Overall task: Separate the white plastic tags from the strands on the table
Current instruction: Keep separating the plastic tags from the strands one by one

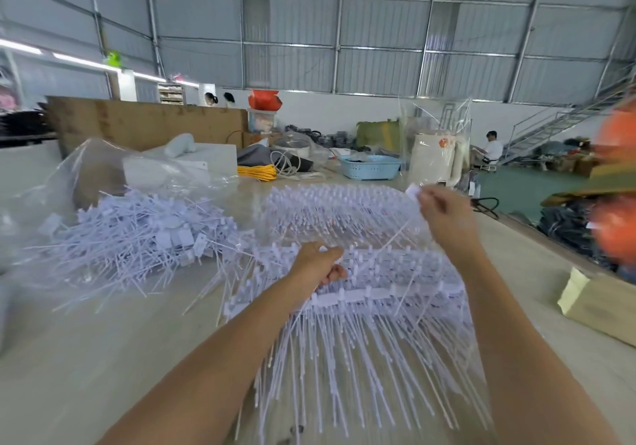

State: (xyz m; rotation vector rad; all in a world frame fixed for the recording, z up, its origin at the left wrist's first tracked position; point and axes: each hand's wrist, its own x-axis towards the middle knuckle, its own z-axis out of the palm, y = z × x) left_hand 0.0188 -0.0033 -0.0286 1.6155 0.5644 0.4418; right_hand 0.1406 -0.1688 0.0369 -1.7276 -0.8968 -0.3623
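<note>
We pinned the strands at frame centre with our left hand, fingers curled round them. Our right hand pinched one tag upper right; a straight pull likely separates best.

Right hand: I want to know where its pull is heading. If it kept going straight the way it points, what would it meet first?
The right hand, pinching a white tag, points up and away. Probably the cream container beyond; depth is unclear.

- A loose heap of white plastic tags lies on the left of the pale desk.
- Racks of white joined strands lie to its right.
- A blue plastic basket stands behind them.
- A tan paper bag lies at the right edge.
</note>
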